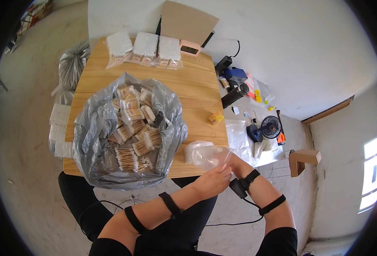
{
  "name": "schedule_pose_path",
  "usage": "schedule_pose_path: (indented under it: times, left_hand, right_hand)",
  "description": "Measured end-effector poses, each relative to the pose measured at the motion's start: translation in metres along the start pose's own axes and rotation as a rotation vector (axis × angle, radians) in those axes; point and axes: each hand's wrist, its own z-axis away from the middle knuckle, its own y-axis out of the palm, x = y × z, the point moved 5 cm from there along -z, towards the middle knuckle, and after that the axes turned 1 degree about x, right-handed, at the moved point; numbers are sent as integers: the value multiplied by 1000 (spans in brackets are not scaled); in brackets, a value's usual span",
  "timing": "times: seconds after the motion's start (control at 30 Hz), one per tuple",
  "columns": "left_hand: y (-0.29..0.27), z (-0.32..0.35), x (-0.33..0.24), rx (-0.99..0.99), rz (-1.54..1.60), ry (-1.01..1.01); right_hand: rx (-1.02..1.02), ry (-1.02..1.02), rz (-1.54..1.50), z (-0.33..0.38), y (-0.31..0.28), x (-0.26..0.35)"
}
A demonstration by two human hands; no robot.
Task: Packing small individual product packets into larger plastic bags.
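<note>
At the table's near right corner, my left hand pinches the edge of a clear plastic bag. My right forearm reaches up to the same bag, and my right hand is mostly hidden behind the film and my left hand; its fingers do not show. A white bundle lies against the bag's left end; what it is made of is hard to make out. Left of my hands, a large grey plastic bag stands wide, holding several small packs of cotton swabs and loose-looking swab bundles.
Filled clear packs line the wooden table's far edge beside a pink clock. A yellow packet sits near the right edge. On a side surface are a black bottle, a small fan and flat clear bags.
</note>
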Motion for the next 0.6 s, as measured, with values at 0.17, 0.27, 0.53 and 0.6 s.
schedule_pose_path:
  times: [0.17, 0.27, 0.53, 0.6]
  left_hand:
    - [2, 10, 9, 44, 128, -25]
    - [3, 16, 11, 59, 162, -42]
    - [6, 16, 11, -32, 180, 34]
    - [8, 15, 17, -62, 159, -42]
  right_hand:
    - [-144, 200, -54, -13, -16, -33]
    - [-111, 241, -406, -21, -6, -31]
    - [13, 0, 1154, -47, 0, -18]
    - [-43, -23, 1021, -42, -8, -19]
